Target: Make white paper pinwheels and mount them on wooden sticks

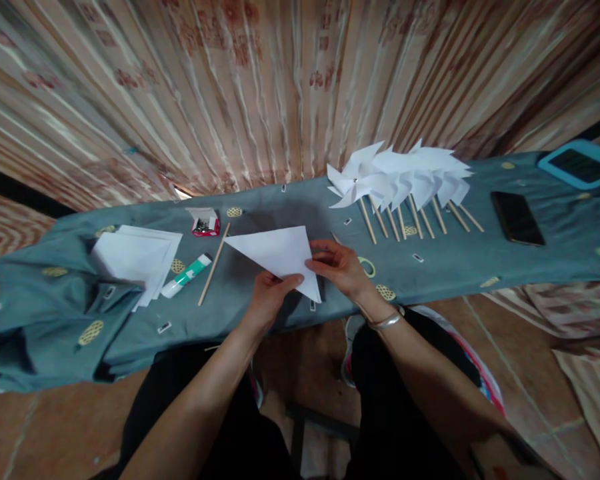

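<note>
Folded white sheet [275, 248], held in both hands above a cloth-covered counter [460, 267]

Item in hand: one piece, triangular, plain, with a long point toward the left and layered tips at the lower right. Left hand [270, 293]: thumb flat on the lower edge, other fingers mostly hidden beneath, closed on the paper. Right hand [337, 267]: fingers narrow, pinching the right edge; silver bracelet [387, 322] at the wrist.

Left of the hands: wooden stick [214, 263], loose, slanting, near the sheet's long point; green-and-white tube [187, 275], just beside the stick; red-and-white box [206, 225], small, open, dark contents too small to tell; stack of white paper [135, 257], slightly fanned, at the far left.

Right of the hands: light-green ring [367, 267], partly hidden by the right hand; white pinwheels [395, 177], overlapping in a row, stick ends toward the near edge; dark phone [517, 218], lying flat; blue-framed tablet [580, 165], at the far right.

Behind: patterned curtain [280, 80], pleated.
</note>
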The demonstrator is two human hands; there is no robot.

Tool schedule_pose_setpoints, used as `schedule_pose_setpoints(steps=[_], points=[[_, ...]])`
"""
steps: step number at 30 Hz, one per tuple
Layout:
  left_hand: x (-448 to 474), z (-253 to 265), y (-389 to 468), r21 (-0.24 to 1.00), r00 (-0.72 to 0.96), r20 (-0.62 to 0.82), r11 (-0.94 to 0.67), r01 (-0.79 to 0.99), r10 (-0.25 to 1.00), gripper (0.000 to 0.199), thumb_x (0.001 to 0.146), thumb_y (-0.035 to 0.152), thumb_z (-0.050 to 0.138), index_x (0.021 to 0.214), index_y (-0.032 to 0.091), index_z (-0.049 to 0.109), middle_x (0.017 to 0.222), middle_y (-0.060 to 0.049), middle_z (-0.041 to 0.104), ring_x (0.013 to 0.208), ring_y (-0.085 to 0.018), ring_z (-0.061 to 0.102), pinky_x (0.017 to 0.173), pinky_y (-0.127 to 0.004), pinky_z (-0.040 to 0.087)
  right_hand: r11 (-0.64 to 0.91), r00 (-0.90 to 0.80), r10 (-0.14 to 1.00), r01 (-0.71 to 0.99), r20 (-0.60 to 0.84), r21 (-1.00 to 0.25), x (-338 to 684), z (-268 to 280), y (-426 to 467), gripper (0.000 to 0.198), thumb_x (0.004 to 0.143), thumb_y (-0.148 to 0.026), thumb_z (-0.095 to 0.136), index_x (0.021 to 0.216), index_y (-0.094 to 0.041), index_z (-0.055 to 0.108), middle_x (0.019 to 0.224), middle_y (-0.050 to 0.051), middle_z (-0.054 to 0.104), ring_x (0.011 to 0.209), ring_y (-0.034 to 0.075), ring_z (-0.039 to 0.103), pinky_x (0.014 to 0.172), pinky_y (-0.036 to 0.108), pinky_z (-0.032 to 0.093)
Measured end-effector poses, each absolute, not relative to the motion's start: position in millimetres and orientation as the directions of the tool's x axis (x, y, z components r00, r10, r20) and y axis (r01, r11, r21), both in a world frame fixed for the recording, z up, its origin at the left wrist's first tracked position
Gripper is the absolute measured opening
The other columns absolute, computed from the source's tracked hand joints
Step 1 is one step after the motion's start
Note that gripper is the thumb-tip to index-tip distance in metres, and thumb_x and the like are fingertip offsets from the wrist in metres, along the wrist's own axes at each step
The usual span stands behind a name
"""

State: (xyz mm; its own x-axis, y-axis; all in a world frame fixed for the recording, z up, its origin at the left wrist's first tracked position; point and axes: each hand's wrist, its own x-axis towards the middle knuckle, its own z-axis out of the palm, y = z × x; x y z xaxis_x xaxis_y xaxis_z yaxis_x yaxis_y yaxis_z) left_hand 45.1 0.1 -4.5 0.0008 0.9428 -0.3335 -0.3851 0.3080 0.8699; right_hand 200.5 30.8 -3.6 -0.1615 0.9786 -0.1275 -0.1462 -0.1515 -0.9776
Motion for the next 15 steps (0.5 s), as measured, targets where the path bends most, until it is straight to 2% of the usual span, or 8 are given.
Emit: schedule_pose_setpoints(steps=[5,8,11,15], points=[[52.3,-14.8,1.9,0.898,0.012,-0.326,0.314,-0.307,0.945,0.026,0.048,0.022,0.085,0.071,0.016,0.076,0.076,-0.003,0.076,0.069,-0.019,0.067,0.075,-0.033,0.053,-0.102,-0.095,0.992,-0.212,-0.083,-0.972,203.8,-7.5,43.0,0.046,0.058,-0.042,0.086,0.095,-0.021,0.066,0.078,-0.001,0.073,0.072,0.017,0.067,0.069,0.031,0.054],[53.9,-17.8,1.8,0.907,0.060,-0.322,0.326,-0.265,0.945,0.023,0.048,0.022,0.086,0.068,0.017,0.076,0.073,-0.002,0.076,0.066,-0.018,0.066,0.072,-0.031,0.053,-0.092,-0.036,0.996,-0.212,-0.086,-0.973,206.9,-8.4,50.3,0.046,0.056,-0.042,0.087,0.093,-0.022,0.067,0.071,-0.003,0.070,0.066,0.013,0.063,0.063,0.027,0.051],[51.8,-15.3,5.1,0.890,0.067,-0.324,0.328,-0.316,0.944,0.028,0.051,0.030,0.088,0.072,0.016,0.076,0.074,-0.004,0.075,0.067,-0.018,0.067,0.070,-0.031,0.053,-0.089,0.012,0.996,-0.201,-0.094,-0.975,208.0,-8.4,54.1,0.044,0.054,-0.040,0.087,0.089,-0.021,0.068,0.064,-0.006,0.066,0.060,0.011,0.060,0.057,0.024,0.048],[43.3,-9.6,17.3,0.855,-0.006,-0.323,0.289,-0.431,0.946,0.041,0.055,0.048,0.086,0.076,0.014,0.074,0.076,-0.007,0.075,0.071,-0.020,0.069,0.068,-0.032,0.054,-0.123,0.022,0.991,-0.193,-0.130,-0.973,207.6,-9.0,54.6,0.044,0.052,-0.038,0.088,0.088,-0.021,0.068,0.063,-0.006,0.066,0.058,0.010,0.059,0.056,0.023,0.046]])
